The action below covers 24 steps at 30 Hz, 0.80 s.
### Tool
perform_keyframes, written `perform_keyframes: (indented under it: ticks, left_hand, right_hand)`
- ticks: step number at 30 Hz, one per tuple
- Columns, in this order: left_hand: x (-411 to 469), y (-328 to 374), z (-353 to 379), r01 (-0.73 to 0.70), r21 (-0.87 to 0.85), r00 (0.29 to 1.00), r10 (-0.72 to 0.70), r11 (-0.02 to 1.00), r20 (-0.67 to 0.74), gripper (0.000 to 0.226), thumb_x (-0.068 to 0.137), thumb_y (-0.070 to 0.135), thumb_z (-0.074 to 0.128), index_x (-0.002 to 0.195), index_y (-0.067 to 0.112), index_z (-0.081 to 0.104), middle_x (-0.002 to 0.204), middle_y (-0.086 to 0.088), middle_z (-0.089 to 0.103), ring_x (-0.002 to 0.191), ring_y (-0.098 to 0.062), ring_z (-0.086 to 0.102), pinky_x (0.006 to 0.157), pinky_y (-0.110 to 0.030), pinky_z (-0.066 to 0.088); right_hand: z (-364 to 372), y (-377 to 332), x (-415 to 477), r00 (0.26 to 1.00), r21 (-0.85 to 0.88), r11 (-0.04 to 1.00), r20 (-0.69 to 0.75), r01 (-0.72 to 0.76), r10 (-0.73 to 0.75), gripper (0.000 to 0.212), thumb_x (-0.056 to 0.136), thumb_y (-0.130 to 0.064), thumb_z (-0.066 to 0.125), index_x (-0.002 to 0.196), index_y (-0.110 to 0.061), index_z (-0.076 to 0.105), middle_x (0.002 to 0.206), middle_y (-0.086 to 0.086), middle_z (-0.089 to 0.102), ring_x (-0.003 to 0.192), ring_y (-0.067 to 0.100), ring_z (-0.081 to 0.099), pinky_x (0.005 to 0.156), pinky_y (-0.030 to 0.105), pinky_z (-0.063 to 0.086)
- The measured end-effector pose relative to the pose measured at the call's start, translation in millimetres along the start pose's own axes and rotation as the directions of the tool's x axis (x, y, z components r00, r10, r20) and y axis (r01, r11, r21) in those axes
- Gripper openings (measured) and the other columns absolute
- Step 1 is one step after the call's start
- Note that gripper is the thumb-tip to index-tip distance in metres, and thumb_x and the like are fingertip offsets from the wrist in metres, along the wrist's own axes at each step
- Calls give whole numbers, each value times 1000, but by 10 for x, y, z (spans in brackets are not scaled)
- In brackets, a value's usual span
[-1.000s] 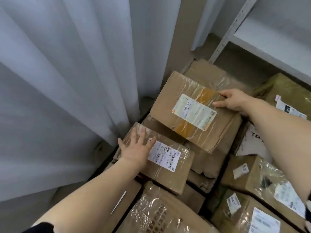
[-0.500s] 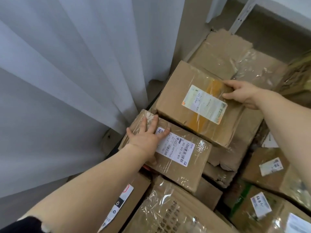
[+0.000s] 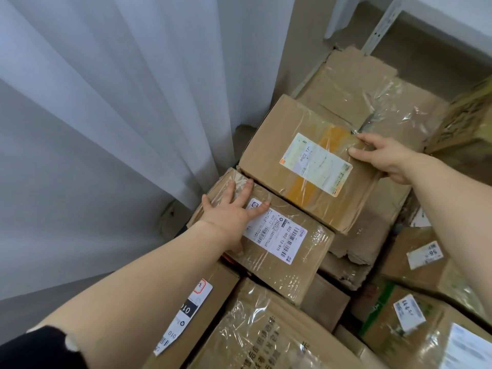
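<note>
Left hand [image 3: 230, 211] laid flat, fingers spread, on small brown taped cardboard box with barcode label [image 3: 300, 262]. Right hand [image 3: 386, 158] rested, fingers extended, on right edge of larger brown cardboard box with orange tape [image 3: 269, 155]. Boxes set touching, atop other parcels, beside white curtain [image 3: 119, 102].

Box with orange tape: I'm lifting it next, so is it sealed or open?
Shut: the box has its top flat under glossy tape, with the label unbroken across it.

Small brown tape-wrapped cardboard box [image 3: 287, 262], white barcode label up, lies flat near-left. Larger brown cardboard box [image 3: 277, 139], white label over orange tape, sits just beyond it, edges touching.
</note>
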<state>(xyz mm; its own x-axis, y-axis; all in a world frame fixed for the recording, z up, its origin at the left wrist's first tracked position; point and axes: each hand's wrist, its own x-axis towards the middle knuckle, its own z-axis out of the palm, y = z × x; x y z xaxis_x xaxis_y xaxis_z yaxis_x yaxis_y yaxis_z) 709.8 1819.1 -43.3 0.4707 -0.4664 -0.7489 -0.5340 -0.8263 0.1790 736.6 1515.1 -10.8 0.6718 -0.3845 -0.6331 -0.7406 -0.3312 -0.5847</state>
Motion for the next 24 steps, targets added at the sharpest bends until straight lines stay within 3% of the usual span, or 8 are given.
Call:
perform_keyframes:
  ticks: [4,6,8,11,13,17,20,24]
  left_hand:
    - [-60,21,-1,-3,-43,1000,2,999,-29,98,81,36,71,146,52,0,154,8,-30,142,-30,-26,106,-74,2]
    - [-95,59,-39,21,-106,983,-40,994,-181,75,86,41,59,149,42,18,160,3,-5,147,-27,-6,112,-67,4]
    - [-102,115,-90,74,-220,889,-165,973,-428,56,89,35,52,142,23,37,150,-6,26,141,-26,20,116,-54,15]
    - [-40,153,-225,64,-518,698,-410,853,-588,52,93,28,50,140,11,37,140,-11,35,132,-29,31,109,-39,29]
    - [64,121,-338,58,-683,726,-500,728,-472,61,95,33,52,145,7,27,145,-13,32,136,-30,29,109,-39,29]
    - [240,39,-434,78,-796,837,-473,601,-275,40,98,36,47,123,5,46,120,-14,56,112,-35,53,98,-46,43]
    - [265,-38,-421,56,-800,814,-492,597,-310,32,98,28,49,121,7,52,116,-13,60,106,-34,56,88,-39,48]
    - [258,-138,-406,79,-819,782,-545,568,-302,38,97,24,52,132,10,48,122,-11,58,111,-30,55,88,-35,43]
  right_hand:
    - [74,75,-14,996,-15,1000,-84,-8,7,59,90,-27,64,143,-21,40,136,2,44,108,24,49,87,40,46]
    - [114,140,-29,985,27,998,-162,-57,61,77,82,-38,72,145,-13,35,143,10,43,122,28,49,96,39,45]
    - [126,277,25,962,97,992,-251,-82,104,112,56,-63,80,143,-12,33,144,9,42,126,28,47,103,40,43]
    - [192,526,176,921,312,940,-308,-138,237,146,24,-84,74,143,-14,28,142,8,45,125,29,49,104,47,43]
    - [337,495,7,916,414,890,-252,-190,312,136,41,-78,76,147,-15,20,145,8,43,128,32,47,106,52,39]
    - [524,583,-11,916,480,859,-237,-179,323,98,67,-59,76,140,-7,36,131,7,56,114,27,57,99,40,47]
    - [580,561,2,919,480,869,-276,-122,282,77,76,-52,73,132,-8,44,120,2,57,106,23,57,89,34,48]
    - [683,557,58,934,456,887,-278,-78,225,67,80,-47,71,129,-9,44,128,6,57,109,25,57,96,40,48]
